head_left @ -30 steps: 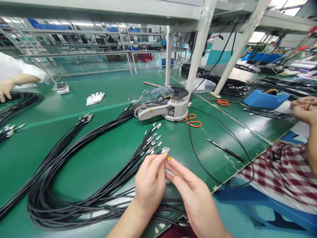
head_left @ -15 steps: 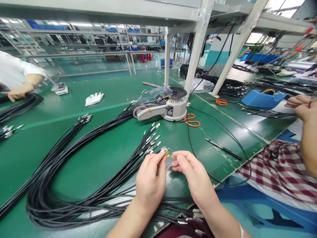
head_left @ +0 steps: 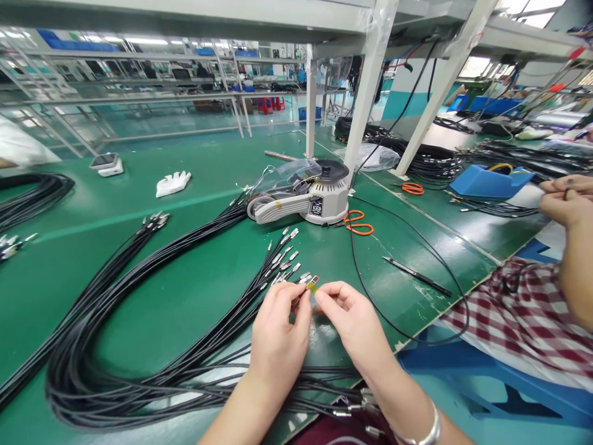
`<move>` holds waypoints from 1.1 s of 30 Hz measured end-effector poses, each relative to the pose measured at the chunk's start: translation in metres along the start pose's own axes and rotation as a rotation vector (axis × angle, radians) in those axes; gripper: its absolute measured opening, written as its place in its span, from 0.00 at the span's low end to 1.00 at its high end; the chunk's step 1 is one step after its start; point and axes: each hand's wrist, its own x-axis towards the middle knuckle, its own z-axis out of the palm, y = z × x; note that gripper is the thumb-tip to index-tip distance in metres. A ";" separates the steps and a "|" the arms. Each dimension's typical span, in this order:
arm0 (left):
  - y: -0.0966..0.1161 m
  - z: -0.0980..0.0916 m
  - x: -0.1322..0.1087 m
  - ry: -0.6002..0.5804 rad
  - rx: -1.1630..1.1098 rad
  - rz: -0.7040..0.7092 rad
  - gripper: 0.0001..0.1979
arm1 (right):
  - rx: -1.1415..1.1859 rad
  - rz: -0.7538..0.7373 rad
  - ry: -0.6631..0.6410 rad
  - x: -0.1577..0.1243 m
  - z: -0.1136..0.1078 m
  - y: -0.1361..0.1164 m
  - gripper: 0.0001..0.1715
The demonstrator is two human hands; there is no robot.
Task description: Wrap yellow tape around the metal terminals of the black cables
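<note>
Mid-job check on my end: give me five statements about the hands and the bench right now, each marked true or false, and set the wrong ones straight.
1. The left hand pinches a cable by its metal connector end. True.
2. The right hand is gripping the orange-handled scissors. False: its fingertips are at the yellow tape by the connector; the scissors lie on the bench.
3. A white glove lies on the green bench. True.
4. The slim black tool lies left of the grey tape machine in the picture. False: the slim black tool is to the right of the grey tape machine.
5. A bracelet is on the right wrist. True.
</note>
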 end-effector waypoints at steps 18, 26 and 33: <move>0.009 -0.012 0.012 -0.287 -0.440 -0.703 0.10 | -0.145 -0.120 0.008 -0.002 -0.001 -0.004 0.09; 0.009 -0.016 0.014 -0.347 -0.617 -0.766 0.11 | -0.181 -0.160 0.000 -0.004 0.000 -0.009 0.08; 0.008 -0.016 0.014 -0.332 -0.704 -0.785 0.11 | -0.204 -0.176 -0.010 -0.005 0.001 -0.012 0.08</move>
